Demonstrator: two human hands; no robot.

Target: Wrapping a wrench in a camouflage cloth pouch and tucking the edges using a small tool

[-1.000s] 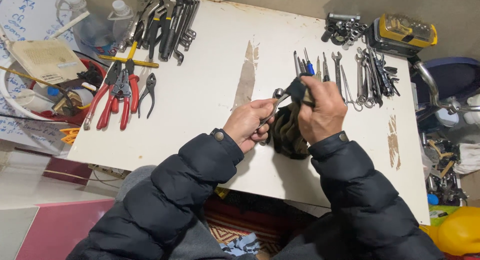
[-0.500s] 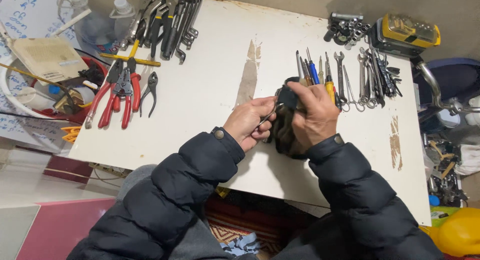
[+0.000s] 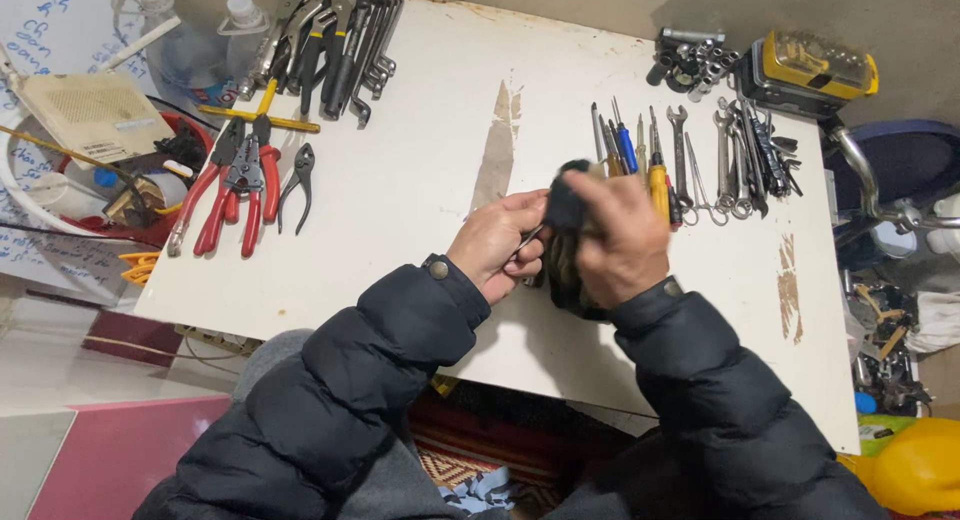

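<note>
Over the middle of the white table (image 3: 420, 180), my left hand (image 3: 497, 243) pinches the end of a thin metal tool (image 3: 530, 242), most of it hidden. My right hand (image 3: 622, 240) is closed around a dark rag (image 3: 566, 212) wrapped over the tool's other end. Both hands touch each other near the table's front half. Just behind my right hand lies a row of screwdrivers (image 3: 630, 150) with blue and yellow handles.
Wrenches (image 3: 735, 160) lie at the right, a yellow and black case (image 3: 810, 75) and sockets (image 3: 685, 60) behind them. Red-handled pliers (image 3: 240, 185) and dark pliers (image 3: 300, 185) lie left, large wrenches (image 3: 340, 40) at back left. A cluttered red tub (image 3: 130, 195) stands off the table's left edge.
The rag in my right hand has slid up over the tool, covering the wrench head that showed earlier. My left hand has kept its grip on the tool's end.
</note>
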